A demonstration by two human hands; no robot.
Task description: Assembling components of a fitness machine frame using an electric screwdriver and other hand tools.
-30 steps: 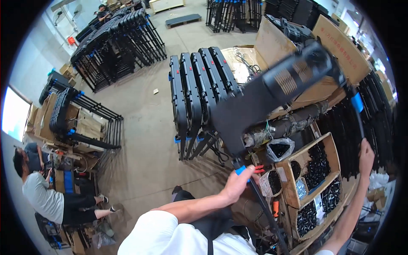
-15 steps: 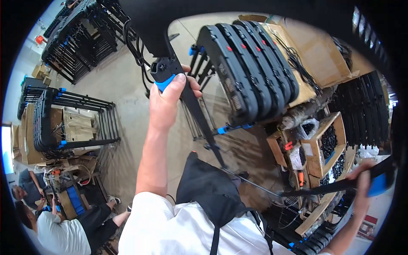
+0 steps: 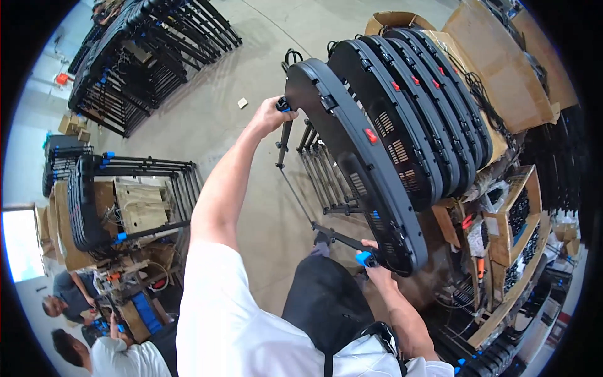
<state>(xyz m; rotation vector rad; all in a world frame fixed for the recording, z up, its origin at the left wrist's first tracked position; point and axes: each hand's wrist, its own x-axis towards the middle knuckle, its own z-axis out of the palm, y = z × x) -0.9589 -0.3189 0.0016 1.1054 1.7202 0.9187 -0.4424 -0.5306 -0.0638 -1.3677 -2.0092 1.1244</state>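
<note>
A black frame unit with a long rounded housing (image 3: pixel 352 151) is held up in front of me, a red switch and vent slots on its body. My left hand (image 3: pixel 271 118) is closed round the black leg joint at its far end, where a bit of blue shows. At the near end my right hand (image 3: pixel 379 274) grips the frame next to a blue fitting (image 3: pixel 364 258). Two thin black legs and a crossbar (image 3: pixel 298 198) hang from the housing toward the floor. Some fingers of both hands are hidden behind the frame.
Several similar units (image 3: pixel 433 119) stand in a row just right of the held one. An opened cardboard box (image 3: pixel 490 63) and a wooden parts bin (image 3: pixel 512 220) lie beyond. More frames (image 3: pixel 144 50) are stacked far left. Two people sit at a bench (image 3: pixel 135 314) lower left.
The frame unit has come down and away from close overhead, so its housing now shows whole beside the row. My right hand has moved left, from the far right edge toward the middle.
</note>
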